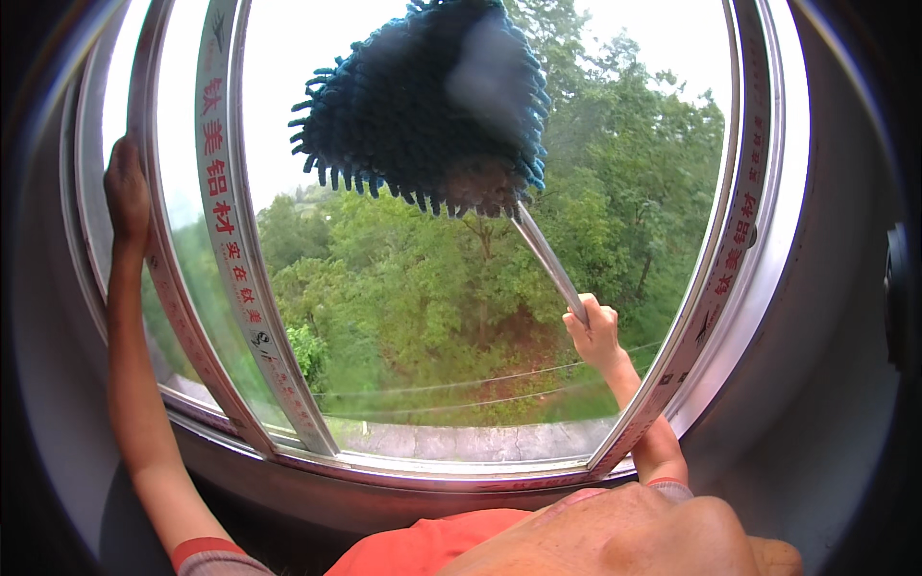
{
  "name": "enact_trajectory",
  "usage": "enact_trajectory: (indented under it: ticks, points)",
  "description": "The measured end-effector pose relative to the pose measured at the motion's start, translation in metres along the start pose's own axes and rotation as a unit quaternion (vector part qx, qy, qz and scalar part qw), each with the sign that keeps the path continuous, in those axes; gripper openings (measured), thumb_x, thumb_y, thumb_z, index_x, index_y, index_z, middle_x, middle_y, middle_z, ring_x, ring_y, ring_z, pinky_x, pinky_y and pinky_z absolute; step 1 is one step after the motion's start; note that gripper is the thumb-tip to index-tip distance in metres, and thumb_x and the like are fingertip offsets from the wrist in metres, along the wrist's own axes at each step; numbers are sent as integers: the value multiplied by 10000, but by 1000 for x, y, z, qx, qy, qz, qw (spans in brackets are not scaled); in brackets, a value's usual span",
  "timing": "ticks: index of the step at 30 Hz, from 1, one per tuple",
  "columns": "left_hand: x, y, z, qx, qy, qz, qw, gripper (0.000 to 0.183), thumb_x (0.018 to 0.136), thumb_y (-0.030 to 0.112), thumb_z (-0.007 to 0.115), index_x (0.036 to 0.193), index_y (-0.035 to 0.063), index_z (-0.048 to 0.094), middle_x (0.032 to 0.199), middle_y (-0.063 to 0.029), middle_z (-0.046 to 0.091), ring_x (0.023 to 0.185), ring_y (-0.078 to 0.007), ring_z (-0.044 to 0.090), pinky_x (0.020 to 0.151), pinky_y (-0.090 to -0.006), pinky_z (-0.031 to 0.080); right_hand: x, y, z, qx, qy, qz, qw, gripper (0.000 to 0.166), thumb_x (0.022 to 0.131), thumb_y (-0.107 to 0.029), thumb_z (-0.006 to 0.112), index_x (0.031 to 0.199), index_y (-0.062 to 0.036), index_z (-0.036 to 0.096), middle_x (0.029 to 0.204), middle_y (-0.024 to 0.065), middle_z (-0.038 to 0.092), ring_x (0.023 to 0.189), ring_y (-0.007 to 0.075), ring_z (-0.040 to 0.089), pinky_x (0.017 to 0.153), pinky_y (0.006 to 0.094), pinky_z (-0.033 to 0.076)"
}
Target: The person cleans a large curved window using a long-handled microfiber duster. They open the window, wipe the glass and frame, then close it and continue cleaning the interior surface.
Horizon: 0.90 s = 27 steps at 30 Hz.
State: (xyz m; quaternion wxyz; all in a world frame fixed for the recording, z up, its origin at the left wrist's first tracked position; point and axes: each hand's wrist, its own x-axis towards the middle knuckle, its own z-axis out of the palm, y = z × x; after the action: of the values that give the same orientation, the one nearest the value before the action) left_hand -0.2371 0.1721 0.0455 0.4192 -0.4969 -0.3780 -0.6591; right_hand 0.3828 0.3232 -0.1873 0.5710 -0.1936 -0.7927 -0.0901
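A triangular blue chenille mop head (425, 108) fills the upper middle of the view, dark in its centre with blue tufts at its edges. My right hand (596, 331) is closed around the mop's metal pole (551, 266), below the head. The right forearm passes behind the sash frame, and hand and mop show through the glass pane. At the far left, my left hand (128, 191) grips the upright aluminium window frame (144, 93); part of its fingers is hidden. Whether the mop touches the glass I cannot tell.
Printed protective film covers the sash stiles (220, 165). The window's bottom rail (461, 475) crosses just before my torso. Outside lie a concrete ledge (475, 441), cables and trees (461, 288). A dark object (895, 299) sits on the right wall.
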Motion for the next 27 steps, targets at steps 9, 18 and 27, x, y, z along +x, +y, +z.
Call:
enact_trajectory:
  ticks: [9, 18, 27]
  points:
    - [-3, 12, 2, 47, -3, 56, 997, 328, 1027, 249, 438, 1131, -37, 559, 979, -181, 629, 934, -275, 616, 852, -341, 460, 92, -4, -21, 266, 86, 118, 953, 198, 1009, -259, 490, 947, -71, 496, 546, -65, 388, 409, 10, 353, 354, 184, 278]
    - [-6, 31, -1, -14, -25, 45, 999, 354, 1030, 270, 437, 1117, -47, 567, 906, -134, 638, 878, -185, 606, 798, -286, 459, 85, -20, 3, 8, -75, 12, 997, 218, 875, -137, 690, 776, -82, 503, 533, -19, 421, 453, 79, 373, 436, 269, 318]
    - [-7, 30, 9, -81, 4, 90, 993, 362, 1018, 322, 466, 1053, -27, 556, 681, 27, 454, 636, -31, 396, 533, -208, 332, 96, -6, -15, 15, 16, 14, 1000, 151, 934, -179, 628, 876, -80, 530, 569, -56, 394, 462, 39, 358, 418, 215, 286]
